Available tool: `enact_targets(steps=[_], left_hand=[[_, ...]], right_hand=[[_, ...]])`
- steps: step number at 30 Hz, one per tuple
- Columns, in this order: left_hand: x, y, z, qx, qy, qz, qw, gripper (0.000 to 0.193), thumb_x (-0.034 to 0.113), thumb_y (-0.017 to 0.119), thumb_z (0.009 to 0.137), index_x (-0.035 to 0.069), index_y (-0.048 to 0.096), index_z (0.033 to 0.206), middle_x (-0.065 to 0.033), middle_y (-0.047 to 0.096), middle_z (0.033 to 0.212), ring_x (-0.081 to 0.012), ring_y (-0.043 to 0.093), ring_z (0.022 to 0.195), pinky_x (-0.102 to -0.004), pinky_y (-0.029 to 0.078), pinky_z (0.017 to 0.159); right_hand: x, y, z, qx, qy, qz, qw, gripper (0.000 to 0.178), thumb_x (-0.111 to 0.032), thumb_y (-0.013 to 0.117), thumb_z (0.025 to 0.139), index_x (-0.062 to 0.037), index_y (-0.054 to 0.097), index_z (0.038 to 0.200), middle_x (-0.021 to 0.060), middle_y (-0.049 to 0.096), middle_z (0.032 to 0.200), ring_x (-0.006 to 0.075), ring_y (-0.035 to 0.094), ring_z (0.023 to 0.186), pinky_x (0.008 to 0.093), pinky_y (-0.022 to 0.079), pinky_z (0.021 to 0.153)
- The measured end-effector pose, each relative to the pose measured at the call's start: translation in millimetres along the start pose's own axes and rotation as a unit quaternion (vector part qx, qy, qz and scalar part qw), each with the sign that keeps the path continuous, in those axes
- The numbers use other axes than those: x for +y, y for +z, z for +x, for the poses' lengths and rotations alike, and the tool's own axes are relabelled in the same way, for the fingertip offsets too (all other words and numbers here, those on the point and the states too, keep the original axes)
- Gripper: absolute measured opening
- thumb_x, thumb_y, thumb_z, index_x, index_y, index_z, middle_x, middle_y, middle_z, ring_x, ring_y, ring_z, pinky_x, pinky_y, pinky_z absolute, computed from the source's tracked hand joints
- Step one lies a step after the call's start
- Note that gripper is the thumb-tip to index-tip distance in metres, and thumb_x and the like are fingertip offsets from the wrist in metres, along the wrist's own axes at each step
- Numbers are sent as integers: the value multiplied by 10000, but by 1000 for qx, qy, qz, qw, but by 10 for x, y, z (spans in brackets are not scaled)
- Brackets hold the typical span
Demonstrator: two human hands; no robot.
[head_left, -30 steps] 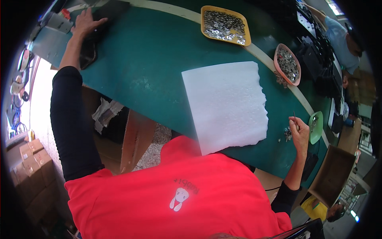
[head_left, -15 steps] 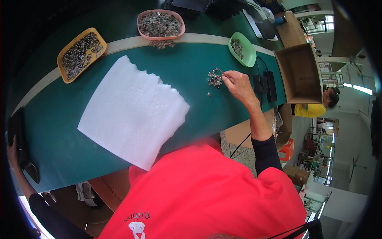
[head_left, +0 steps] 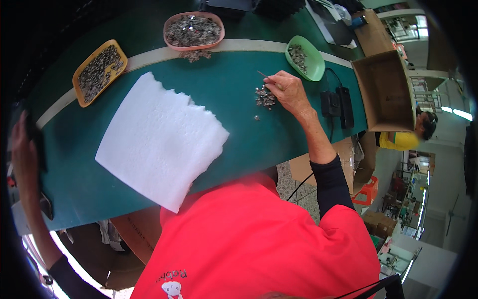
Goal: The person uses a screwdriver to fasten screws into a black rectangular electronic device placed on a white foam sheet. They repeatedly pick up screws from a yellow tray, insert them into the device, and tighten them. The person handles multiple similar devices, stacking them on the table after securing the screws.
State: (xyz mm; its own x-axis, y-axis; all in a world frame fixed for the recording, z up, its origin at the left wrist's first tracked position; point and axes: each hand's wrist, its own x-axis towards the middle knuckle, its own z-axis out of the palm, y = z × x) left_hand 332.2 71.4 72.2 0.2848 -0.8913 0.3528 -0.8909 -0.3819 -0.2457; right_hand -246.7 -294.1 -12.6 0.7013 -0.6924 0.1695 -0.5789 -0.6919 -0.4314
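My right hand is closed in a pinch on a thin, reddish-brown, stick-like tool. Its exact kind is too small to make out. Just under those fingers lies a small heap of metal pieces, with one loose piece apart on the green mat. At the far left edge my left hand is stretched out beside a dark object, fingers extended and somewhat blurred. A white foam sheet with a ragged right edge lies between the hands.
Beyond the sheet stand a yellow tray, a pink tray and a green tray, all holding small metal pieces. Black adapters with a cord sit right of my hand. A cardboard box and a person in yellow are farther right.
My left hand has moved farther up along the left edge. My right hand has shifted slightly left and away from me, the tool now pointing up-left past the heap.
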Motion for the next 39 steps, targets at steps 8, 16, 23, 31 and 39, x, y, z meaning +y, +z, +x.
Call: enact_targets(steps=[8, 16, 23, 31, 39], left_hand=[[2987, -521, 261, 48, 81, -37, 995, 299, -48, 637, 750, -41, 603, 1047, -145, 633, 980, -241, 638, 887, -297, 560, 756], [3196, -345, 383, -170, 96, -269, 943, 799, 253, 833, 669, -51, 487, 1322, -239, 409, 1448, -378, 399, 1327, -438, 359, 1103], [3048, -274, 324, -205, 74, -241, 946, 932, 341, 836, 641, 42, 423, 1421, -245, 321, 1509, -424, 328, 1379, -494, 295, 1143], [3069, -362, 151, -156, 13, -240, 958, 937, 404, 820, 608, 94, 445, 1409, -300, 339, 1471, -438, 420, 1288, -505, 373, 1042], [3409, -438, -287, -74, -99, -200, 972, 916, 429, 826, 630, -76, 476, 1310, -327, 377, 1389, -398, 504, 1100, -482, 440, 845]], right_hand=[[-21, -92, 0, 61, 7, 46, 997, 151, -163, 661, 881, -14, 660, 906, 136, 667, 857, 303, 648, 764, 372, 501, 700], [-791, -96, -129, -103, 172, 381, 903, 105, -92, 705, 849, -5, 664, 889, -1, 560, 612, 35, 465, 458, 195, 324, 397], [-1074, 259, -24, -209, 215, 573, 763, 125, -54, 688, 858, 60, 666, 905, 133, 678, 767, 58, 502, 434, 193, 283, 359], [-1364, 453, 119, -218, 180, 561, 778, 152, -63, 726, 819, 57, 667, 891, 124, 669, 686, 46, 485, 421, 186, 293, 369], [-1593, 421, 178, -228, 144, 484, 833, 135, -85, 733, 814, 19, 679, 880, 81, 666, 658, 33, 483, 425, 173, 323, 385]])
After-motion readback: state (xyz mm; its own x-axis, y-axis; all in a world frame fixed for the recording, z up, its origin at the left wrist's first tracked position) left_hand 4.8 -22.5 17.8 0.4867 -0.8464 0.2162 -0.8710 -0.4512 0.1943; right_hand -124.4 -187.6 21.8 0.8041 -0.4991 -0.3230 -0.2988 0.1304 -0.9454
